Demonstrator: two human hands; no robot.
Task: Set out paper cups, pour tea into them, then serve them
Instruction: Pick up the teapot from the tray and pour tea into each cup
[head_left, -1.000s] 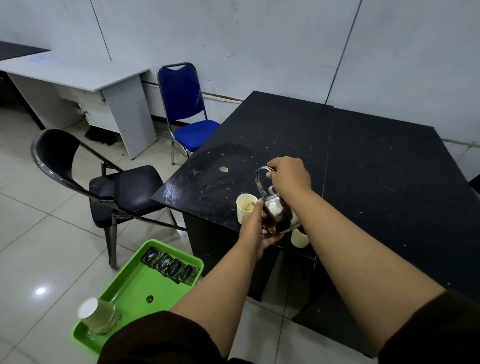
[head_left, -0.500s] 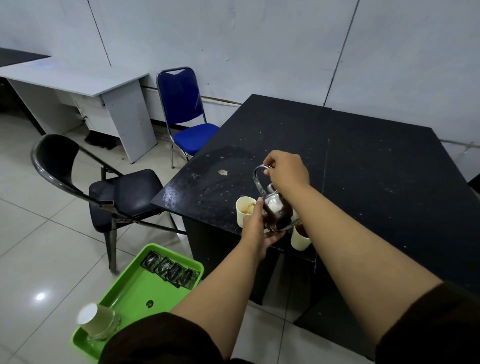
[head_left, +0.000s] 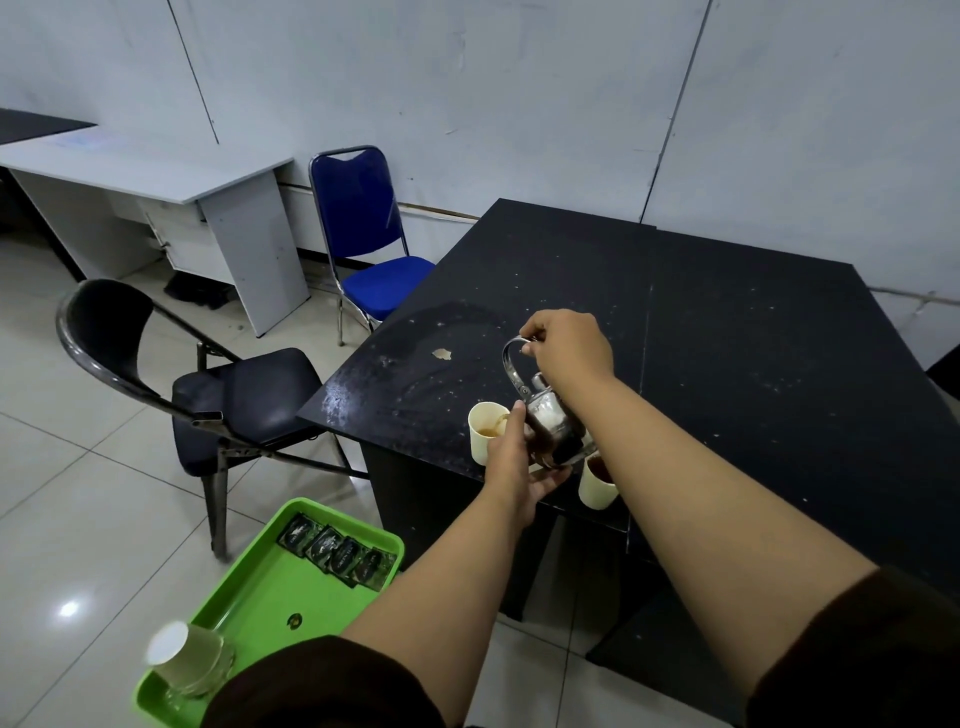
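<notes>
A shiny metal teapot (head_left: 550, 423) hangs tilted over the near left corner of the black table (head_left: 727, 338). My right hand (head_left: 569, 345) grips its arched handle from above. My left hand (head_left: 517, 462) holds the pot's underside and front. The spout points left into a white paper cup (head_left: 483, 434), which holds some brown tea. A second paper cup (head_left: 597, 480) with dark tea stands just right of the pot, partly hidden by my right forearm.
A green tray (head_left: 270, 587) sits low at the left with dark sachets (head_left: 337, 553) and an upturned stack of paper cups (head_left: 189, 660). A black folding chair (head_left: 208, 395) and a blue chair (head_left: 363, 239) stand left of the table, a grey desk (head_left: 156, 182) behind them.
Both hands and the teapot stay over the same corner; the pot has tipped a little more to the left and tea now shows in the left cup.
</notes>
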